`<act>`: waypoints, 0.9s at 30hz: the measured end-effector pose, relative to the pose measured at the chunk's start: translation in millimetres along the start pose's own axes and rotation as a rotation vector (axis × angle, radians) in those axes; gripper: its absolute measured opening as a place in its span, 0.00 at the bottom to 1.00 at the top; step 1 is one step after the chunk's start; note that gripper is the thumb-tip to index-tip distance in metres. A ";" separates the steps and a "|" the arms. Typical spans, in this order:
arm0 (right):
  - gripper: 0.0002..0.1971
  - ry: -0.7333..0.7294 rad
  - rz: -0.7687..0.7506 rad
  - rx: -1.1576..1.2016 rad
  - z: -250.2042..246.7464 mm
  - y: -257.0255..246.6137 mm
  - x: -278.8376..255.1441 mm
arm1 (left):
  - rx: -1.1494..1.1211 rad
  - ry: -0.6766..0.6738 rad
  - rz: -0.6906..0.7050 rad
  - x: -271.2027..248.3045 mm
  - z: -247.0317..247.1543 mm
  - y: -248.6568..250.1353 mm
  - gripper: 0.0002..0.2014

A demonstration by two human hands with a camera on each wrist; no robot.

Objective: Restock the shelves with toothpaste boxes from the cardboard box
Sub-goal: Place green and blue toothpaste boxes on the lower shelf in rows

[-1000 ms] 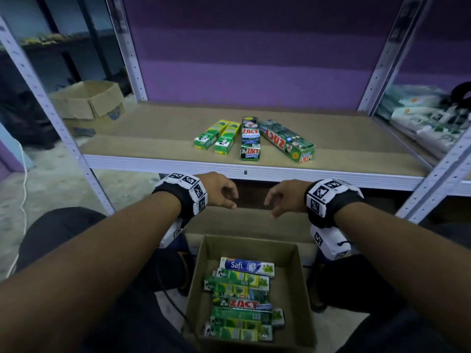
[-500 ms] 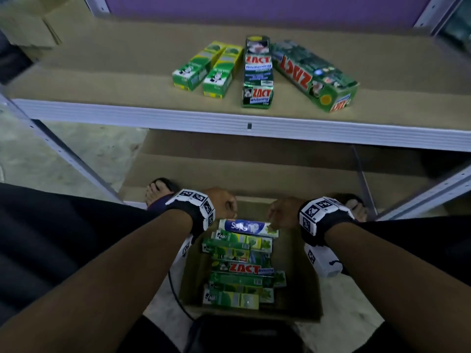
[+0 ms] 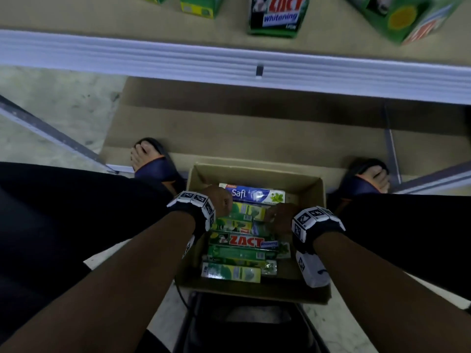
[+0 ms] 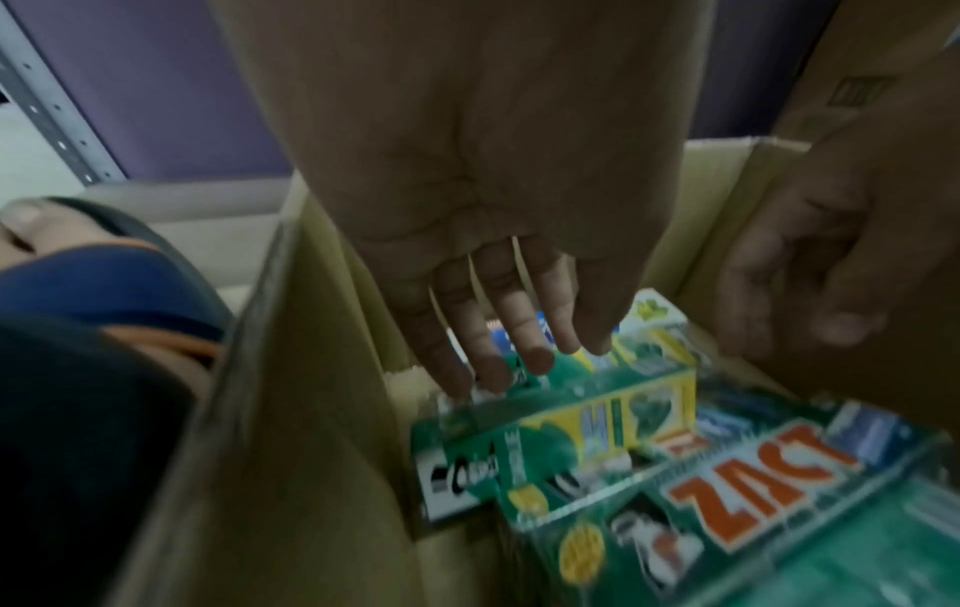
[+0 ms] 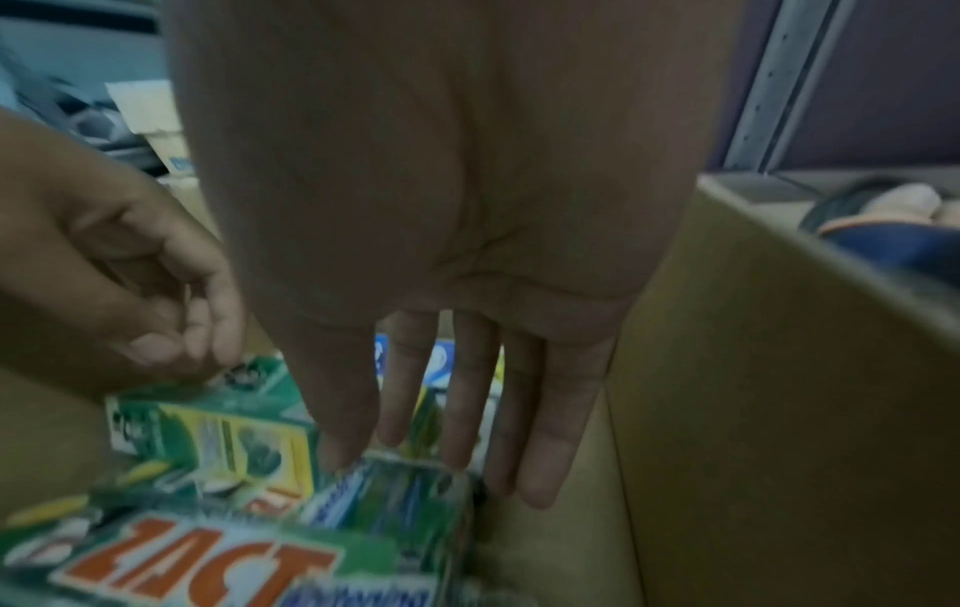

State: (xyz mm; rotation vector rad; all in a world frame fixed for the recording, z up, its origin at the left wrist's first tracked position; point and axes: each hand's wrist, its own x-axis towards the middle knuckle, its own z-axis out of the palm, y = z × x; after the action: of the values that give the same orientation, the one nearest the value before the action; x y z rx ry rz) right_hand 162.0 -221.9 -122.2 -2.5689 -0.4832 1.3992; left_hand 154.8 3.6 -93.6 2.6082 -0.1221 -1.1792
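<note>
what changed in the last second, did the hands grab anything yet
Both hands dropped from in front of the shelf edge into the cardboard box. The left hand and right hand now reach with straight fingers onto the green toothpaste boxes below the Safi box; neither grips one yet. The view tilted downward. The stack in the box and the boxes on the shelf stayed put.

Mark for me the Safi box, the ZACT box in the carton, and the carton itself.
Safi box (image 3: 251, 194): head view, on its blue printed top face.
ZACT box (image 3: 246, 241): head view, on the red lettering.
carton (image 3: 257, 170): head view, on the far wall's top edge.
</note>
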 end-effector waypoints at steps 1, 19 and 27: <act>0.17 -0.005 0.014 -0.009 4.7 0.9 0.6 | 0.004 -0.014 0.000 1.1 3.8 -0.7 0.15; 0.16 0.260 -0.049 0.200 21.4 -39.3 13.8 | -0.246 -0.072 0.136 -5.1 30.8 -19.4 0.08; 0.08 0.306 0.010 0.253 19.2 -16.7 9.7 | -0.064 -0.157 0.196 -5.6 44.3 -14.5 0.24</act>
State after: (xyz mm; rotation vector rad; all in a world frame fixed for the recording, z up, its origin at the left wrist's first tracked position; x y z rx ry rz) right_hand 147.5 -202.9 -135.2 -2.5130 -0.2286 0.9702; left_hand 117.5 9.0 -121.5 2.3835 -0.3567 -1.2917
